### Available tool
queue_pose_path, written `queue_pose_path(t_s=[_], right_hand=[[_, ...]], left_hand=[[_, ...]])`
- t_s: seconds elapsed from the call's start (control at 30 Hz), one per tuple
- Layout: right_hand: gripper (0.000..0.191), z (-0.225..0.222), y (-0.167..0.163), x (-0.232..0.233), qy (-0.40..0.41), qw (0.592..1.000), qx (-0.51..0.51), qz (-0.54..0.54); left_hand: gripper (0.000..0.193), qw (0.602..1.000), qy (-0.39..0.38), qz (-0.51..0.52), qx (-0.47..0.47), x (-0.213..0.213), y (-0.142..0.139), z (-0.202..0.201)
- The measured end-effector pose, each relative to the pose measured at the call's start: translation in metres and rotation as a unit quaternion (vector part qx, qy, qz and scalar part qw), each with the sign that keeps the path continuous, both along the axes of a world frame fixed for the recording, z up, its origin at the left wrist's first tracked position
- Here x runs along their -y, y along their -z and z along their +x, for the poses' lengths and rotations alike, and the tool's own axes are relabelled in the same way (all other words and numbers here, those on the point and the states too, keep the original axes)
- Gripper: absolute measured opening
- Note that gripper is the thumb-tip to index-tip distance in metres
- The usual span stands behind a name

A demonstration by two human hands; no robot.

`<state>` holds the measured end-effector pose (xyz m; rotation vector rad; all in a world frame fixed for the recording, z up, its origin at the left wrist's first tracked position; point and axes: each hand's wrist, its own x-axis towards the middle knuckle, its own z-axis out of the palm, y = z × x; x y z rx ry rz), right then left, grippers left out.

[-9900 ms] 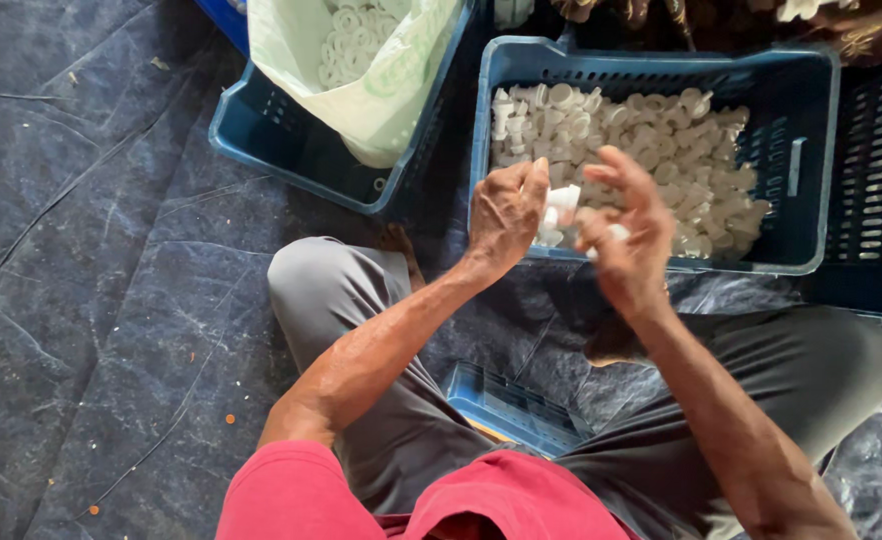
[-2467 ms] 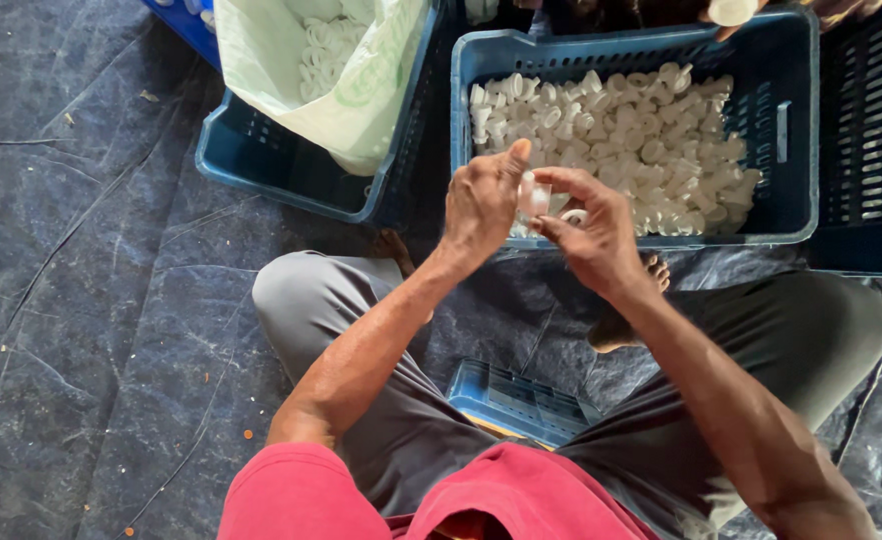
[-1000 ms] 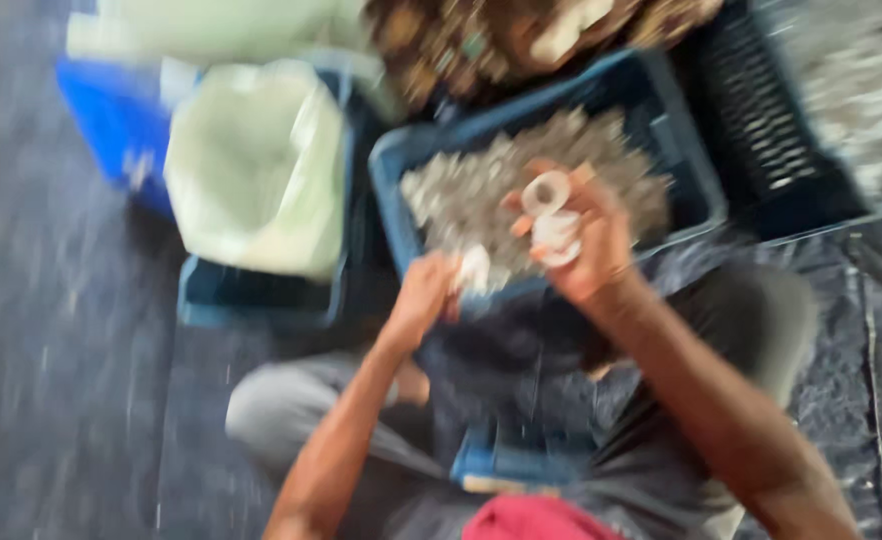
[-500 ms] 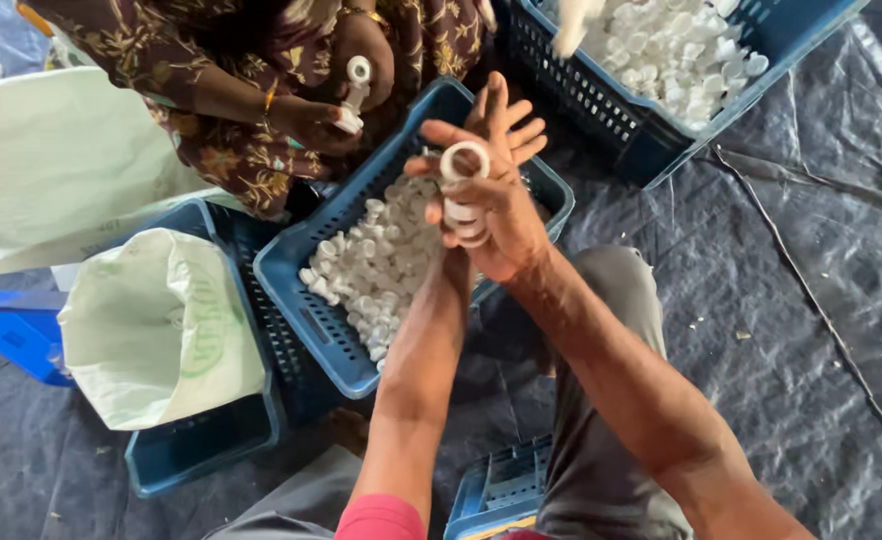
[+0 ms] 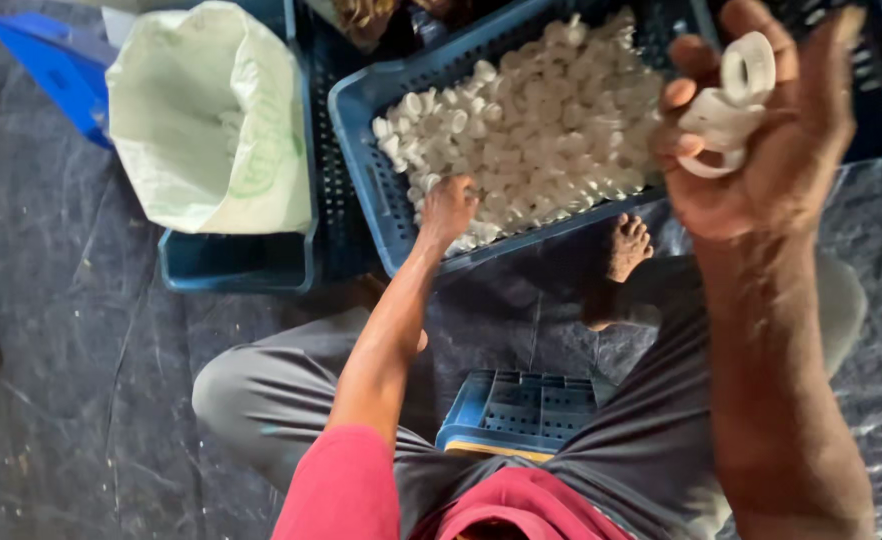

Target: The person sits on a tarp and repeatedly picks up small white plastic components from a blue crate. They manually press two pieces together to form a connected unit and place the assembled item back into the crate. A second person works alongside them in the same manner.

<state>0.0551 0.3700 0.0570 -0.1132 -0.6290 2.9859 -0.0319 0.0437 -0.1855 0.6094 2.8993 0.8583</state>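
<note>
Left hand (image 5: 448,207) is down in the blue crate (image 5: 361,100), fingers curled among the white caps (image 5: 541,120), while the right hand (image 5: 761,130) is raised near the camera, pinched around a stack of rings (image 5: 731,100), green-white bag (image 5: 211,120) sitting left of the crate.

A few white plastic rings (image 5: 729,105), stacked loosely and tilted, sit pinched in the fingers of the right hand (image 5: 761,140), raised above the right end of the blue crate (image 5: 366,150). The topmost ring faces the camera, its round hole open. The crate is heaped with small white caps (image 5: 541,130), jumbled at all angles. The left hand (image 5: 448,207) rests on the caps at the crate's near edge.
</note>
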Motion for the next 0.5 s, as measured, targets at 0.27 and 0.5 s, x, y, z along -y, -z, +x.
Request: queue_pose_path(t_s=[0.27,0.5], right_hand=[[0.012,0.008,0.015,-0.006,-0.05,0.998,0.028,0.034],[0.006,0.005,0.006,0.01,-0.038,0.995,0.056,0.072]], left_hand=[[0.039,0.989,0.135,-0.057,-0.013,-0.033,0.022,0.02],[0.023,0.995,0.081,0.049,0.039,-0.034,0.024,0.01]])
